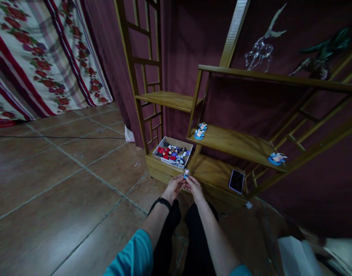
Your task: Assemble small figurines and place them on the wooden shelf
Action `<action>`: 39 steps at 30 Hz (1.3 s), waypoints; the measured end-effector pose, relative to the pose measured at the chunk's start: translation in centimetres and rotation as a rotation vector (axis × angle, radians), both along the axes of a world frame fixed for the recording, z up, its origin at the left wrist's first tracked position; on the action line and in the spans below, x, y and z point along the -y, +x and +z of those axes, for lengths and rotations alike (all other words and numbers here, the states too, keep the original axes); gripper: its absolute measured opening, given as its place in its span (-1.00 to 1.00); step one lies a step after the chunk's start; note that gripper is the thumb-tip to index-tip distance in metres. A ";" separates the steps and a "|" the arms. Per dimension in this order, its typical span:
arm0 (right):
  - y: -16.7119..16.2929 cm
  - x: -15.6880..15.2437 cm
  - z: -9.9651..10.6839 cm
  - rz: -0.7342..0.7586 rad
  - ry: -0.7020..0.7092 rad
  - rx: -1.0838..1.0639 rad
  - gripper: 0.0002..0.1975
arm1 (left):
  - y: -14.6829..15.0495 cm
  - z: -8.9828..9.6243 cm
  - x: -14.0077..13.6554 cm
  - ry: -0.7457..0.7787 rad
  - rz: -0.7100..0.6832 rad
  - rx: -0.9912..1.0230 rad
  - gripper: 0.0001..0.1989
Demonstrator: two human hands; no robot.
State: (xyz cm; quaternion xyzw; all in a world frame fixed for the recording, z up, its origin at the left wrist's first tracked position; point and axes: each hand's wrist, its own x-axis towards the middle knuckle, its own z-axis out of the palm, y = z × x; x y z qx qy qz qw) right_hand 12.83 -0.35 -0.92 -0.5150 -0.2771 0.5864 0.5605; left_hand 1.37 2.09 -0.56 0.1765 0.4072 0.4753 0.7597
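A small figurine (pixel 186 173) with a pale head and a dark body is pinched upright between my two hands, just in front of the lower shelf. My left hand (pixel 175 186) grips it from the left, and my right hand (pixel 194 186) from the right, fingertips close together at its base. Behind the left hand lies a shallow cardboard box (pixel 187 147) of many small red, white, purple and dark figurines. On the middle shelf, two blue-based figurines (pixel 199 133) stand at the left end, and another blue-based figurine (pixel 277 158) is at the right end.
The wooden display shelf (pixel 170 100) spans the view ahead. A dark-screened tablet or phone (pixel 237 181) rests on its lower board. On the top board stand a clear glass deer (pixel 260 51) and a dark green ornament (pixel 322 57). A black cable (pixel 57 137) crosses the tiled floor.
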 end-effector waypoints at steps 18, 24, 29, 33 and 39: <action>0.2 -0.5 -0.8 0.011 -0.039 -0.008 -0.55 | -0.1 0.2 0.1 -0.031 -0.006 0.012 -0.90; 0.2 -0.7 -0.8 -0.009 -0.019 -0.022 -0.59 | 0.0 0.1 -0.1 -0.036 -0.006 -0.013 -0.75; 0.2 -0.6 -0.4 -0.025 -0.036 0.011 -0.63 | 0.0 0.2 0.0 -0.028 0.005 -0.019 -0.74; 0.2 -0.5 -0.1 -0.022 -0.032 0.041 -0.62 | 0.1 0.3 0.1 0.005 0.003 -0.014 -0.72; 0.1 -0.4 -0.5 -0.006 0.026 0.032 -0.62 | 0.1 0.1 0.3 0.044 0.018 -0.044 -0.67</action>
